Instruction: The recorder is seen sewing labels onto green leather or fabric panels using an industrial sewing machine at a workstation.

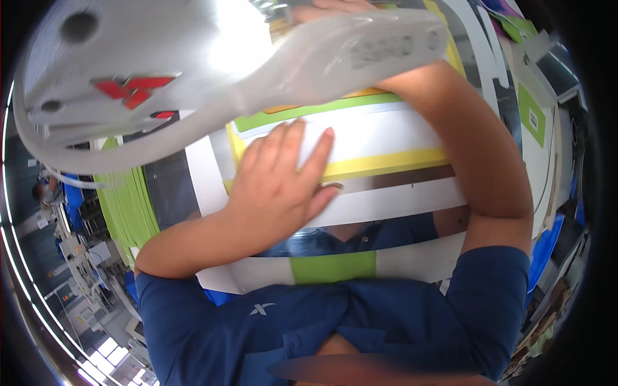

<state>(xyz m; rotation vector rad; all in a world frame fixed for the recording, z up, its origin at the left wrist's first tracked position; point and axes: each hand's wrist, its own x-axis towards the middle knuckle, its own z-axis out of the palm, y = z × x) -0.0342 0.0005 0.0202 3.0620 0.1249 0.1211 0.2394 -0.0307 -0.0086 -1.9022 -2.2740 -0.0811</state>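
My left hand [277, 174] lies with fingers stretched out on a flat white sheet [386, 138] that has a yellow border along its near edge. A green strip [283, 117] runs along the sheet's far side, with an orange-yellow edge just beyond it. My right arm reaches over the right end of the sheet. Past a whitish translucent machine part [335, 58], the fingers of my right hand [331, 9] show at the top, looking extended; the rest of that hand is hidden. Whether the layered piece is cloth or paper I cannot tell.
A white machine head [187, 71] with a red emblem fills the upper left, close to my hands. Folded green pieces [125, 199] are stacked at the left. A shiny dark table surface [386, 231] with white strips lies in front of me. Blue bins [546, 254] stand at the right.
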